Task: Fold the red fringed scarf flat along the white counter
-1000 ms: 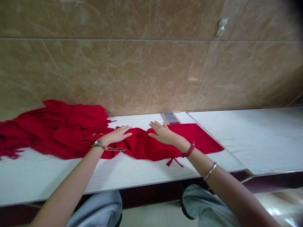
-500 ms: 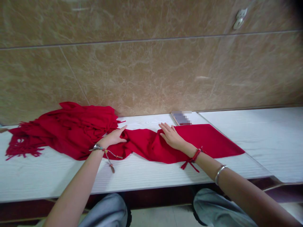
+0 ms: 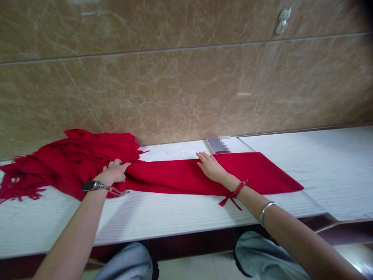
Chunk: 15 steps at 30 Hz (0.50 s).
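A long red scarf (image 3: 169, 177) with fringed ends lies along the white bench top. Its right part is folded into a flat band with a slanted end, while the left part is a crumpled heap. My left hand (image 3: 114, 173) grips the scarf where the band meets the heap; its fingertips are partly hidden in the cloth. Farther right, my right hand (image 3: 212, 168) rests flat on the band, fingers stretched out. Both wrists wear bracelets, and the left one also carries a dark-faced band.
Behind the scarf, a phone (image 3: 217, 145) lies near the wall, partly pixelated. A brown marbled tile wall (image 3: 175, 89) rises along the back of the white bench top (image 3: 163, 216). A small white fixture (image 3: 283, 21) is on the wall. My knees are below the front edge.
My left hand has moved left, drawing the scarf with it. The twisted middle stretch now lies straighter and smoother. My right hand stays on the band, and the view has shifted slightly.
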Tool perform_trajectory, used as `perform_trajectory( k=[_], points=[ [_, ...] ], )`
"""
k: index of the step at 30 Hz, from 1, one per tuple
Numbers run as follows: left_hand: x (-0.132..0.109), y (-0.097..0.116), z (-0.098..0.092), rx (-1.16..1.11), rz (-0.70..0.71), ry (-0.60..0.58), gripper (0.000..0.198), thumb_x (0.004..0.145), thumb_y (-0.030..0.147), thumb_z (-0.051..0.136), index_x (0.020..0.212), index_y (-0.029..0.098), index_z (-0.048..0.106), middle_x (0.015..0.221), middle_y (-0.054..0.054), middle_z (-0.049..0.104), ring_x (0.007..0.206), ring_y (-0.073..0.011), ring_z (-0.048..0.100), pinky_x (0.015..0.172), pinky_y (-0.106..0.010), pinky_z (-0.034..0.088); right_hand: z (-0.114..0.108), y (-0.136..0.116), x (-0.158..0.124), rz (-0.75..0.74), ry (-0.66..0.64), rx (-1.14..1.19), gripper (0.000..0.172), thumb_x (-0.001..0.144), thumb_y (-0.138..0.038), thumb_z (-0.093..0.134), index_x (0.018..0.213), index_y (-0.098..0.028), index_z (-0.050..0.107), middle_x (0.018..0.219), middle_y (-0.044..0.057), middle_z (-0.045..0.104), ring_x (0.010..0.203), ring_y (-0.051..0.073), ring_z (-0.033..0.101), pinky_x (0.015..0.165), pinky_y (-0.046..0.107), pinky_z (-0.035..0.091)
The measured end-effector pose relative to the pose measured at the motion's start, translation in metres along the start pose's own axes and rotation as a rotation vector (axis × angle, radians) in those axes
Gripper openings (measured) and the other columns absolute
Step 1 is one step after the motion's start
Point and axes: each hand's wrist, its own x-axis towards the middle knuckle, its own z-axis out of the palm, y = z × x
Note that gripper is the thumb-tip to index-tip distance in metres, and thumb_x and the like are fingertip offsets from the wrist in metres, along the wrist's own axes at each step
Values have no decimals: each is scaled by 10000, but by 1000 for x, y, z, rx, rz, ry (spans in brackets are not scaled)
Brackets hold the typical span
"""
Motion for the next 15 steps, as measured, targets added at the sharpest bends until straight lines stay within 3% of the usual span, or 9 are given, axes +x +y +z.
perform_trajectory(
  k=[3,5,7,9,11,15],
  points=[
    [-5,30,-4,33,86,35,647,535,134,625,1160,257,508,1278,-131,405,1199,-449,258,900,-666,204,-7,-5,2,-22,23,10,421,879,-279,338,1258,-120,428,1328,150,411,1268,247,289,1007,468,275],
    [-13,61,-10,15,362,69,651,582,146,608,1211,246,471,1348,-114,332,1255,-367,214,993,-556,184,-18,-11,2,-100,9,29,370,870,-265,369,1173,-112,518,1277,153,469,1222,239,368,993,423,317],
    [-23,92,-14,-62,676,-17,549,670,201,574,1204,278,473,1337,-59,362,1249,-273,270,1032,-454,191,-34,-18,-1,-212,-57,68,322,861,-237,394,1096,-116,578,1177,142,557,1121,215,480,949,359,377],
    [-31,116,-14,-129,870,-114,456,737,213,518,1186,283,486,1250,-29,463,1186,-209,372,1039,-404,202,-55,-24,-6,-297,-162,105,285,845,-225,435,1051,-132,608,1070,110,625,996,193,564,882,311,426],
    [-35,128,-12,-176,936,-145,381,773,181,461,1145,242,521,1144,-31,542,1092,-180,462,999,-347,278,-74,-29,-14,-323,-276,114,268,817,-247,496,1034,-154,621,1009,80,652,905,184,599,817,287,454],
    [-30,129,-6,-182,924,-43,289,773,122,414,999,190,580,971,-41,579,915,-165,538,829,-264,406,-98,-26,-35,-309,-468,111,392,736,-318,606,1108,-197,586,1061,60,632,912,184,598,793,263,456]
  ],
)
